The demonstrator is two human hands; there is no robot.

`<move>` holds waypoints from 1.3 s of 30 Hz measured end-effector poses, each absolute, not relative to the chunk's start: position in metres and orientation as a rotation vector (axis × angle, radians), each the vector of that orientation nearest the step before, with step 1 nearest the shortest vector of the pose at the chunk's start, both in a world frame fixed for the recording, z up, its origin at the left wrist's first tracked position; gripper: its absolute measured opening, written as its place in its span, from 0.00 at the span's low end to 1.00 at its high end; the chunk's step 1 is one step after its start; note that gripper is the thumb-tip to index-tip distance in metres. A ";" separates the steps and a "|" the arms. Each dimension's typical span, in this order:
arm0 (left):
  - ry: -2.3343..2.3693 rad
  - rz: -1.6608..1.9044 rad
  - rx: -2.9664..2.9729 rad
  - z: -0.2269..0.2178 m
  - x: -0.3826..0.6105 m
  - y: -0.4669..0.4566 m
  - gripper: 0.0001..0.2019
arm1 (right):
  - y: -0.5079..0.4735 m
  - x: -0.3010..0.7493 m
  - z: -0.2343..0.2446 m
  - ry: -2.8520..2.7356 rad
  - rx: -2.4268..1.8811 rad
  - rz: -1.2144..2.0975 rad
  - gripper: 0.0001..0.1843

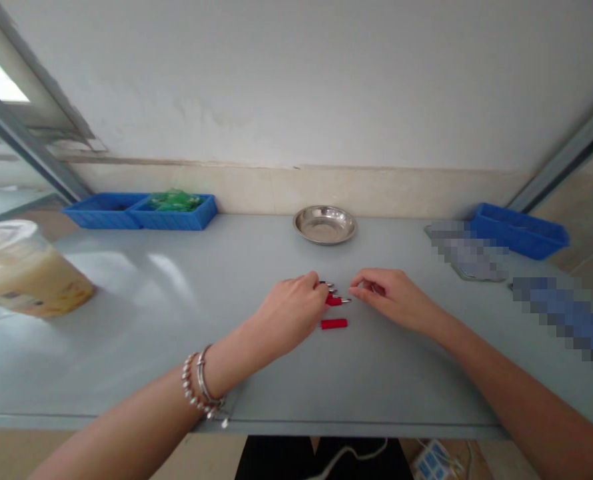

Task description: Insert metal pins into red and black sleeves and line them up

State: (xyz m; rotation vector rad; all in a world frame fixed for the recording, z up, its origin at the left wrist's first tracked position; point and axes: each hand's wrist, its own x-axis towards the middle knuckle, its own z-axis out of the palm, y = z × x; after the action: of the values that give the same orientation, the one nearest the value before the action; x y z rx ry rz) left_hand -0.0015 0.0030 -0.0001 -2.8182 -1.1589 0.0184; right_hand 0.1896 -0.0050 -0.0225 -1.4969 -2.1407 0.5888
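Observation:
My left hand (294,308) is closed over a small group of pen-like pieces on the grey table (186,347). A red piece with a pointed silver tip (337,301) sticks out past its fingers, and dark ones with silver tips (329,287) show just behind. Most of their length is hidden under the hand. In front of them lies a short red tube (334,324), apart from the fingertips. Just right of the tips is my right hand (399,298), thumb and forefinger pinched together; whatever is between them is too small to make out.
A round steel dish (325,225) stands by the wall. Blue bins (174,220) are at the back left, one holding green material; another blue bin (521,230) is back right. A lidded drink cup (26,273) stands left. Blurred-out flat items lie right.

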 end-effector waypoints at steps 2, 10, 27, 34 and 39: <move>-1.158 -0.024 -2.804 0.001 0.000 0.001 0.10 | -0.006 0.188 -0.023 -2.145 -1.444 0.673 0.16; -1.164 -0.195 -2.809 -0.003 0.003 -0.002 0.13 | -0.004 0.186 -0.025 -2.178 -1.437 0.756 0.21; -1.231 -0.369 -2.821 -0.009 0.003 0.000 0.12 | -0.003 0.188 -0.027 -1.919 -1.389 1.067 0.19; -1.248 -0.368 -2.815 -0.008 0.002 -0.001 0.13 | -0.004 0.189 -0.024 -2.055 -1.411 0.870 0.20; -1.258 -0.365 -2.802 -0.011 0.002 0.001 0.13 | -0.004 0.188 -0.024 -1.992 -1.387 0.929 0.15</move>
State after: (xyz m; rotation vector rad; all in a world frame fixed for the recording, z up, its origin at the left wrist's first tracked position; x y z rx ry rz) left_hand 0.0018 0.0009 -0.0106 -2.8020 -1.2577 -0.3652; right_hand 0.1876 -0.0045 -0.0243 -1.3869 -1.9919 0.9293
